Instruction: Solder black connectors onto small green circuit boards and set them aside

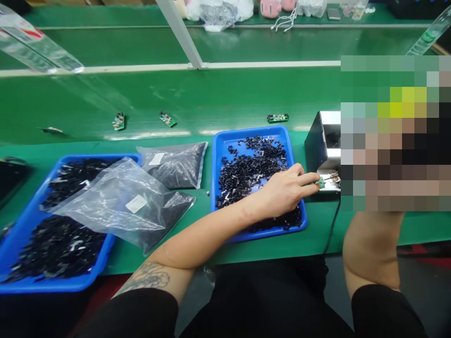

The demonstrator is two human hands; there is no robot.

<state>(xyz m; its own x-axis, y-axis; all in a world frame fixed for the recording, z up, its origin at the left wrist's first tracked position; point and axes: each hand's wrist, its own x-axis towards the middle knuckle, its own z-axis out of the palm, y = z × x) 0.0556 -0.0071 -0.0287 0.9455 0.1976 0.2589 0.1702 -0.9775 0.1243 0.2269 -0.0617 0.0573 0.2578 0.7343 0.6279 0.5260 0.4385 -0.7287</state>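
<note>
My left hand (291, 185) reaches across the right blue tray (213, 169), its fingers pinching a small green circuit board (321, 182). The board is at the front of a metal box-shaped device (315, 141) with dark sides and a shiny front. Small black plastic parts (243, 173) with shiny bits fill much of the tray under my hand. My right forearm (373, 249) comes up at the right, but pixelation covers my right hand, so its fingers and anything in them are hidden.
At left, a larger blue tray (84, 281) holds black parts (59, 249). A clear bag (109, 202) overlaps it, with another filled bag (176, 164) behind. Circuit boards (119, 121) (167, 119) (278, 118) lie along the back. A black cable (332, 227) hangs below the device.
</note>
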